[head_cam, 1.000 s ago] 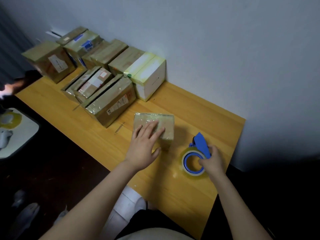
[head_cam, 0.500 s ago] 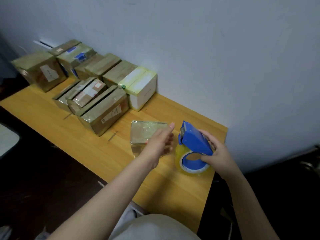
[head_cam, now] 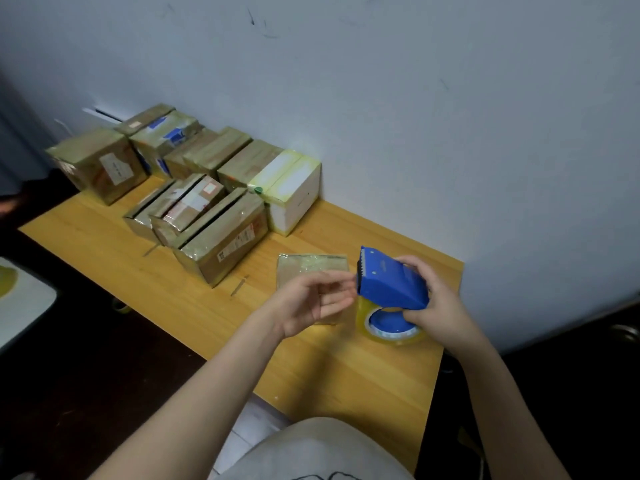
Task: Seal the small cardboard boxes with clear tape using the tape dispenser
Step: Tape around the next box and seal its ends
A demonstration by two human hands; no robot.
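Tape dispenser, gripped in the right hand, hangs near the table's right edge. The left hand, fingers loose and empty, hovers over the small box lying there. Best to pinch the tape's free end squarely, then draw it flat.

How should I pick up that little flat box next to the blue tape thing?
Come from above and pinch the box across its near and far edges. It lies flat on the table, so only its thin sides offer a hold. The tape dispenser crowds its right side, so reach in from the left.
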